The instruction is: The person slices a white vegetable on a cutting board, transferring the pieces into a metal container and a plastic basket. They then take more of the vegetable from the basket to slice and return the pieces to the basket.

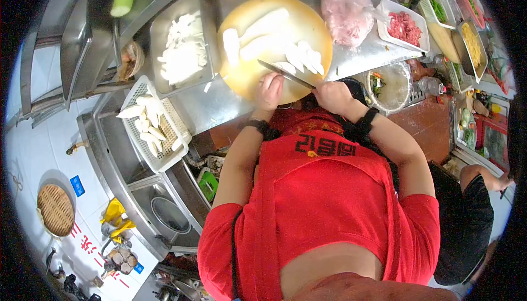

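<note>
A kitchen knife [287, 74] is in my right hand [335, 97], its blade slanting up and left over the near edge of the round yellow cutting board [241, 18]. My left hand [269, 89] is closed, with fingertips right at the blade; I cannot tell what, if anything, is in its fingers. Beyond the blade lie cut white vegetable pieces [303, 57]. Long white peeled vegetables [267, 24] rest farther back on the board, and a shorter white piece [231, 46] lies at its left side.
Left of the board, a metal tray [160, 81] holds sliced white vegetable, and a white basket [164, 161] holds whole pieces. To the right are a pink-filled plastic bag [346, 13], a tray of minced meat [407, 29] and a lined bin [394, 87]. Another person [466, 229] stands at right.
</note>
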{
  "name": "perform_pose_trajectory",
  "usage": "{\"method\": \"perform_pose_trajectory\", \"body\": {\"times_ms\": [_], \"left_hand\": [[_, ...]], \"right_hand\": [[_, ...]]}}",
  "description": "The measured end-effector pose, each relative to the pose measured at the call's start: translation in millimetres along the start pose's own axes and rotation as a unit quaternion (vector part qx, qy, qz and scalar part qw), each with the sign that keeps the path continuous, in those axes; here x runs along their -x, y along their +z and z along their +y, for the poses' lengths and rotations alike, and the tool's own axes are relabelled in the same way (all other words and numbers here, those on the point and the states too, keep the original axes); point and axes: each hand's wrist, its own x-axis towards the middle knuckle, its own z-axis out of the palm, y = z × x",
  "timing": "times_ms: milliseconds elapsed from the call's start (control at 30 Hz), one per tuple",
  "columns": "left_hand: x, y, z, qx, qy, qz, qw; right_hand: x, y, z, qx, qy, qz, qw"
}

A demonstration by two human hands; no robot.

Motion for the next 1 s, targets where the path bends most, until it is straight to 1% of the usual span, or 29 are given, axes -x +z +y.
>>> {"method": "perform_pose_trajectory", "body": {"times_ms": [133,200,267,300,333,367,400,433,467,500,533,567,600,633,700,767,800,867,900,933,967,1000], "left_hand": [[1,3,-5,-0.008,-0.002,0.009,1.000],[0,-2,-2,-0.005,-0.020,-0.023,1.000],[-5,-1,-1,-0.008,-0.020,-0.014,1.000],[-5,-1,0,-0.010,-0.025,-0.009,1.000],[-6,-2,2,-0.011,-0.026,-0.006,1.000],[-12,-6,8,0.006,-0.058,-0.031,0.998],[-14,-7,11,0.023,-0.090,-0.057,0.994],[-14,-5,13,0.023,-0.090,-0.056,0.994],[-15,1,16,0.016,-0.129,-0.028,0.991],[-16,8,19,0.011,-0.167,-0.002,0.986],[-17,16,23,0.013,-0.166,-0.003,0.986],[-19,23,28,0.023,-0.195,-0.002,0.980],[-21,30,33,0.033,-0.225,-0.002,0.974],[-22,36,37,0.057,-0.275,-0.052,0.958],[-33,45,53,0.048,-0.292,-0.054,0.954],[-42,53,62,0.042,-0.308,-0.066,0.948],[-47,56,64,0.044,-0.310,-0.064,0.948],[-56,63,67,0.097,-0.290,-0.006,0.952],[-58,67,65,0.098,-0.291,-0.004,0.952],[-59,72,62,0.077,-0.262,0.005,0.962],[-60,75,61,0.055,-0.232,0.016,0.971],[-62,75,62,0.055,-0.235,0.018,0.970]], "right_hand": [[-14,17,0,0.015,-0.014,0.002,1.000],[-13,13,-3,0.023,-0.011,0.004,1.000],[-8,-1,2,-0.048,-0.010,0.037,0.998],[-4,-9,4,-0.047,-0.012,0.037,0.998],[0,-17,6,-0.030,0.020,0.052,0.998],[3,-21,11,-0.012,0.052,0.066,0.996],[4,-22,23,-0.009,0.050,0.088,0.995],[4,-25,34,0.004,0.054,0.108,0.993],[3,-30,43,0.017,0.058,0.129,0.990],[1,-34,51,0.018,0.060,0.130,0.989],[0,-37,59,0.035,0.087,0.113,0.989],[0,-39,64,0.052,0.113,0.096,0.988],[1,-39,69,0.053,0.114,0.096,0.987],[1,-36,73,0.037,0.129,0.083,0.987],[1,-25,80,0.024,0.142,0.070,0.987],[6,-11,82,-0.042,0.102,0.114,0.987],[8,-10,77,-0.078,0.111,0.103,0.985],[7,0,74,-0.182,0.081,0.130,0.971],[9,-7,69,-0.291,0.149,0.036,0.944],[8,-6,65,-0.348,0.195,-0.031,0.916],[7,-4,61,-0.379,0.191,-0.028,0.905],[8,0,55,-0.410,0.187,-0.027,0.892]]}}
